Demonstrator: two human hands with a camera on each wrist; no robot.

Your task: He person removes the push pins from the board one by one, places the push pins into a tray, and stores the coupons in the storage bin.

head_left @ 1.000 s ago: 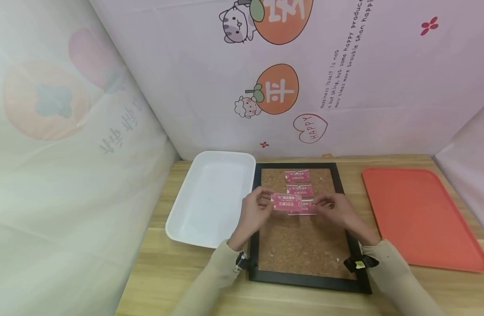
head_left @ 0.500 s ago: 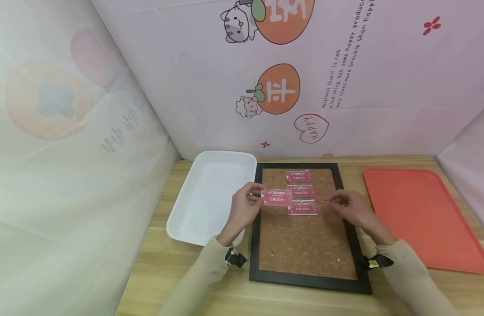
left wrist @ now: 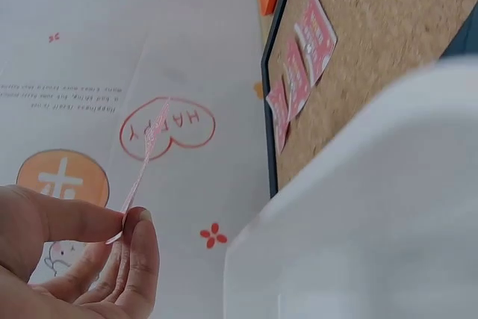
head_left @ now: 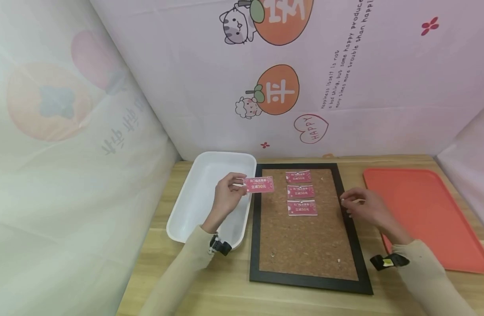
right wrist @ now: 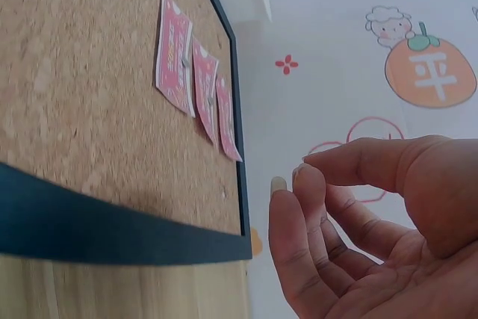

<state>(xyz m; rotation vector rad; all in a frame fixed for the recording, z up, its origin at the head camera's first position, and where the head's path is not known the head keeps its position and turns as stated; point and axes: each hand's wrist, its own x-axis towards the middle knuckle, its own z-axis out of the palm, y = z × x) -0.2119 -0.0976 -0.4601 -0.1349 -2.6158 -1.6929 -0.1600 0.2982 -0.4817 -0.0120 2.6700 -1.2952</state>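
In the head view my left hand (head_left: 228, 193) pinches a pink coupon (head_left: 258, 184) by its left end, raised over the right rim of the white tray (head_left: 178, 188). The left wrist view shows the coupon nearly edge-on between thumb and fingers. My right hand (head_left: 366, 206) is over the right edge of the framed corkboard (head_left: 305, 245). Its thumb and finger pinch a tiny pale pushpin (head_left: 342, 200), mostly hidden by the fingertips. Several pink coupons hang in a column on the cork, the lowest coupon (head_left: 302, 208) nearest the middle, each with a small pin at its top.
A red tray (head_left: 424, 215) lies to the right of the board. Loose pins stick in the cork, such as the pin (head_left: 338, 260) at lower right and the pin (head_left: 272, 254) at lower left. A printed cloth wall (head_left: 210, 114) rises behind the table.
My left hand has carried its coupon left and up, off the board to the white tray's edge. The right hand has drawn back right, away from the pinned coupons.
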